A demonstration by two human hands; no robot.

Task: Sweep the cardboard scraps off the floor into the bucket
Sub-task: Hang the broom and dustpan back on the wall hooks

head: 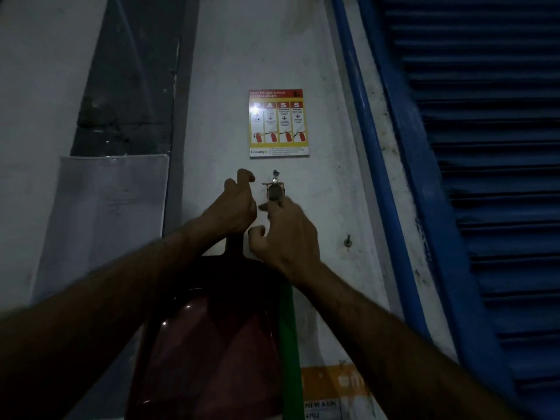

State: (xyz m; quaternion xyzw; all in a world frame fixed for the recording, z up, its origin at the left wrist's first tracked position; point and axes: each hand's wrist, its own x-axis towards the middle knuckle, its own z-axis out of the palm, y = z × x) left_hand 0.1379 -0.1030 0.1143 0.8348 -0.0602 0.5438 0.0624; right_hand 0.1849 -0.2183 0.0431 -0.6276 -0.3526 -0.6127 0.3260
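Observation:
In dim light both my arms reach up to a white wall. My left hand (236,204) is closed around the handle of a dark red dustpan (212,344), which hangs flat against the wall below it. My right hand (286,237) holds the top of a green broom handle (290,334). The handle's brownish end cap (274,192) sits at a small metal wall hook (275,180). The broom head is out of frame. No cardboard scraps or bucket are in view.
A fire-extinguisher instruction poster (279,123) hangs just above the hook. A second bare hook (348,241) is to the right. A blue roller shutter (485,177) fills the right side. A plastic document sleeve (106,213) is on the left, and a cardboard box (333,395) stands below.

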